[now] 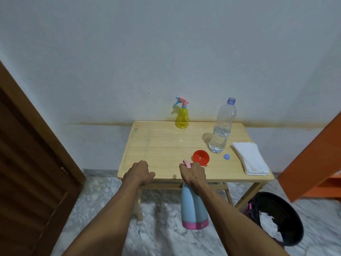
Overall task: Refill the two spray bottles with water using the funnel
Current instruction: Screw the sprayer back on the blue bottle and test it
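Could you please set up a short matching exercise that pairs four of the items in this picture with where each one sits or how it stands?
Things:
1. yellow spray bottle
2. blue spray bottle
3. red funnel
4. water bottle

Places or states:
A. gripped at the top by the right hand, hanging in front of the table
B. upright at the table's far edge, sprayer on
C. uncapped, partly filled
D. lying on the table just beyond the right hand

Pairs: 1-B, 2-A, 3-D, 4-C
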Demonstrator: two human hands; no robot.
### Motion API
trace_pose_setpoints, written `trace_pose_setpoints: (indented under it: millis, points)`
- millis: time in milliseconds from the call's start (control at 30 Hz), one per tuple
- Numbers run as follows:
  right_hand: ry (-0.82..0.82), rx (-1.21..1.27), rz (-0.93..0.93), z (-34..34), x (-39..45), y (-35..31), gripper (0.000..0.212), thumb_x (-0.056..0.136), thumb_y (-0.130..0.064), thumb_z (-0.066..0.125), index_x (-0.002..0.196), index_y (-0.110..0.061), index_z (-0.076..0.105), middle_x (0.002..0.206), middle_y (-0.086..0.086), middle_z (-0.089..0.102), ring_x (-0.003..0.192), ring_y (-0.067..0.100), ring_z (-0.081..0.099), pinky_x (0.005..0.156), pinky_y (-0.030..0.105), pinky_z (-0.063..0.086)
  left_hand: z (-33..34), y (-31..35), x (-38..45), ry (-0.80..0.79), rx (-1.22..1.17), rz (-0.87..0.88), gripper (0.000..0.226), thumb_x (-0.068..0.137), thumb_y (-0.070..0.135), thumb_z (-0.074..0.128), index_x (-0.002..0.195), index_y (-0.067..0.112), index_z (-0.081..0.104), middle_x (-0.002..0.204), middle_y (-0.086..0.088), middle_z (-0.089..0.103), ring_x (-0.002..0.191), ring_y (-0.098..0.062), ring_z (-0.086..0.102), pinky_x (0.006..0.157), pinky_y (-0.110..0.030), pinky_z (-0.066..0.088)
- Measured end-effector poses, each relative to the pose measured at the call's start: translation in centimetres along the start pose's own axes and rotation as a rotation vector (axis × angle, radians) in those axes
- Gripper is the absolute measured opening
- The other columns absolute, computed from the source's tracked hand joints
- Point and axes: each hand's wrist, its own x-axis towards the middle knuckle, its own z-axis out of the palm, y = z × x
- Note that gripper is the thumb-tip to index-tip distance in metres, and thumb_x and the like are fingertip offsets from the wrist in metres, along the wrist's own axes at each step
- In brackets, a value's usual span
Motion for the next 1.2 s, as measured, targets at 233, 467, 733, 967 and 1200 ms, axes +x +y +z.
trace_pose_setpoints:
  millis: [233,467,733,967,1200]
  points:
    - [-0.050,0.048,-0.028,1.1,-0.6,-0.4,0.037,0.086,-0.039,0.053,0.092,-0.004,0.062,0.095,0.011,0.061,0.091,0.035,0.066,0.085,0.046,0.058,-0.1,-1.4,-0.1,0.021,-0.009,-0.027,0.048,0.090,0.043,0.058,0.128,0.014,0.052,0.131,-0.007,0.054,0.115,-0.029,0.056,0.092,-0.040,0.050]
    - [-0.077,0.076,-0.064,2.4,0.8,0.5,0.048,0.069,-0.050,0.049,0.087,-0.010,0.065,0.097,0.016,0.067,0.077,0.041,0.072,0.078,0.050,0.061,0.0,-1.8,-0.3,0.044,-0.005,-0.044,0.044,0.091,0.041,0.058,0.124,0.014,0.054,0.129,-0.007,0.054,0.111,-0.030,0.058,0.088,-0.038,0.048]
    - [-0.065,0.154,-0.085,1.3,0.6,0.5,0.041,0.067,-0.047,0.052,0.082,-0.017,0.075,0.079,0.011,0.071,0.078,0.037,0.071,0.072,0.051,0.063,0.1,-1.6,-0.4,0.043,-0.001,-0.040,0.045,0.091,0.042,0.058,0.126,0.015,0.053,0.128,-0.006,0.055,0.109,-0.028,0.059,0.088,-0.038,0.050]
    - [-0.024,0.239,-0.170,-1.9,-0.4,-0.6,0.036,0.086,-0.032,0.060,0.071,0.000,0.062,0.067,0.008,0.060,0.050,0.022,0.070,0.063,0.054,0.062,0.6,-0.1,-0.2,0.039,-0.086,-0.004,0.055,0.090,0.042,0.060,0.137,0.016,0.048,0.132,-0.007,0.055,0.113,-0.028,0.058,0.090,-0.040,0.050]
    - [0.062,0.401,-0.406,-8.0,-1.0,-3.6,0.044,0.098,-0.041,0.059,0.095,0.003,0.064,0.083,0.010,0.064,0.061,0.020,0.076,0.077,0.042,0.055,0.9,6.3,-0.8,-0.021,-0.387,0.261,0.060,0.077,0.020,0.067,0.135,0.022,0.053,0.128,-0.002,0.059,0.104,-0.016,0.059,0.090,-0.034,0.054]
